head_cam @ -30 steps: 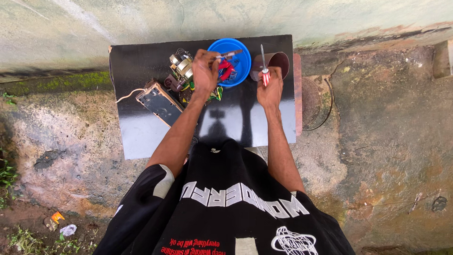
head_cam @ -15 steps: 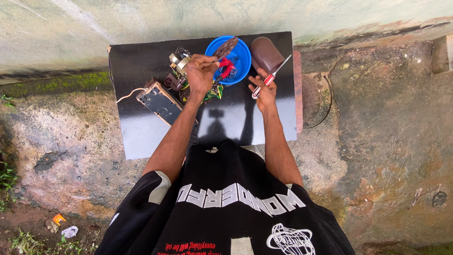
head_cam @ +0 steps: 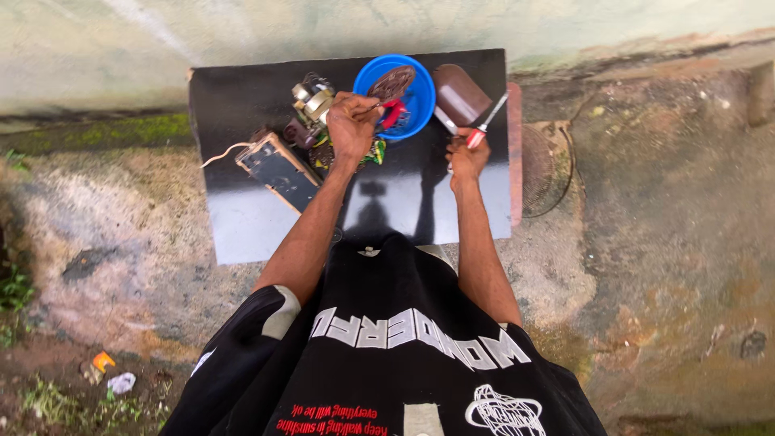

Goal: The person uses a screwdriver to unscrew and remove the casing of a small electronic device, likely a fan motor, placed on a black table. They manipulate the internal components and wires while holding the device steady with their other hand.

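Blue bowl [head_cam: 416, 109], brown cover [head_cam: 460, 93], circuit board [head_cam: 278, 168] by left hand [head_cam: 352, 125], right hand [head_cam: 467, 153] w/ screwdriver [head_cam: 488, 123].

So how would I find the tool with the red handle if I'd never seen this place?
Look at the shiny black board on the ground by the wall. Near its far right corner, just right of the blue bowl, the right hand holds up a screwdriver. It is the only thin stick there, with a red handle and a white tip beside a brown block.
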